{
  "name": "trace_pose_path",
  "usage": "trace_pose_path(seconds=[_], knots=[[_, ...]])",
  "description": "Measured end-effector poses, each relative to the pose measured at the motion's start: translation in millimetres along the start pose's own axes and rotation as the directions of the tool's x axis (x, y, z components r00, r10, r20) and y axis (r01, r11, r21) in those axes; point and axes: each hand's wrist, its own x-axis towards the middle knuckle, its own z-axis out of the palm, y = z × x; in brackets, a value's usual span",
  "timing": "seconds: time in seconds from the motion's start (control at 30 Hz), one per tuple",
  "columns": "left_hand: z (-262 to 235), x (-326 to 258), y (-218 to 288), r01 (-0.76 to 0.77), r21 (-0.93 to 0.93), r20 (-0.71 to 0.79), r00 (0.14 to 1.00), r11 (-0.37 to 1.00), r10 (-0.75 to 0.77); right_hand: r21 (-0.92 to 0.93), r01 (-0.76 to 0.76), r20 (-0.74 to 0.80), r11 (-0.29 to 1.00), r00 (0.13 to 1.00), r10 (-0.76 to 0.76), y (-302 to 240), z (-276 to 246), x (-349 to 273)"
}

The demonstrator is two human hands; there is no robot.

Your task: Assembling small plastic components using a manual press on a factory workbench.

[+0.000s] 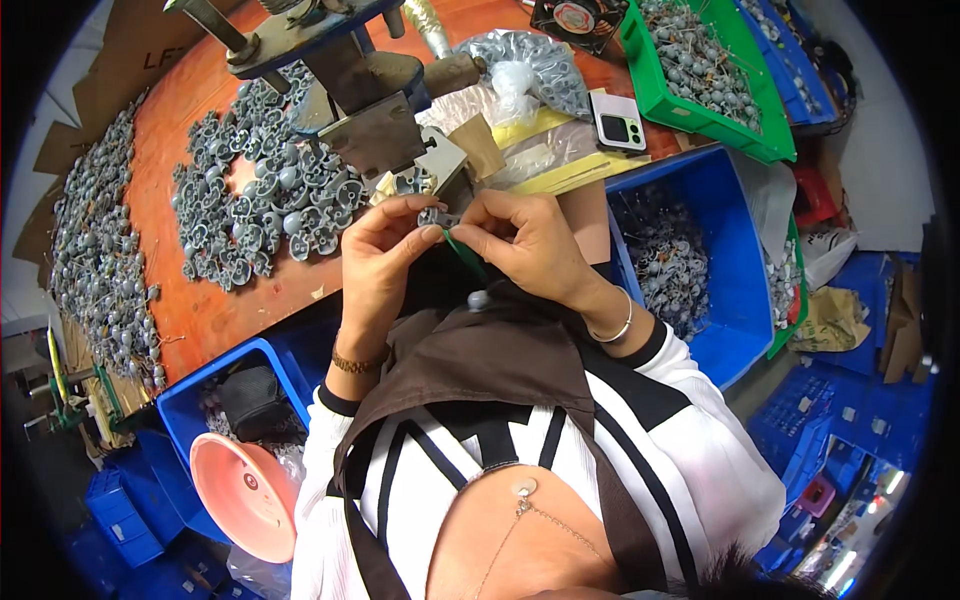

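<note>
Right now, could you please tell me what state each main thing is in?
Left hand: fingers closed on small grey part
Right hand: fingers closed at its right end
Small grey part: held between both hands
Phone: lying camera side up
Green bin: filled
Blue bin at right: partly filled
Pink basin: tilted

The scene is viewed from head height, downward, at close range. The apron [480, 365] is framed near, the table [155, 250] far.
</note>
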Motion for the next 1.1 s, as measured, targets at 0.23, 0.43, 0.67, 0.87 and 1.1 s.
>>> trace_pose_path(seconds=[0.23, 0.43, 0.67, 0.87, 1.1], knots=[[-0.9, 0.8, -2.3, -0.020, -0.165, 0.054, 0.998, 0.986, 0.029, 0.294, -0.144, 0.031, 0.945, 0.990, 0.141, 14.8, 12.1, 0.4], [5.6, -2.6, 10.4, -0.362, 0.304, 0.178, 0.930, 0.881, 0.321, 0.646, -0.490, 0.335, 0.585, 0.871, 0.360, 13.4, 2.4, 0.4], [-9.8, -11.4, 4.5, -0.529, 0.144, -0.289, 0.786, 0.837, 0.546, 0.625, -0.346, 0.101, 0.700, 0.925, 0.367, 30.7, -5.5, 8.2], [-10.7, -10.0, 23.3, -0.192, 0.979, 0.064, 0.630, 0.075, 0.774, 0.269, -0.180, 0.140, 0.946, 0.979, 0.147, 33.3, -4.0, 23.0], [-5.1, -6.8, -6.3, -0.230, 0.729, -0.080, 0.907, 0.644, 0.414, 0.363, -0.309, 0.276, 0.879, 0.937, 0.215, 27.7, 17.7, 36.4]])
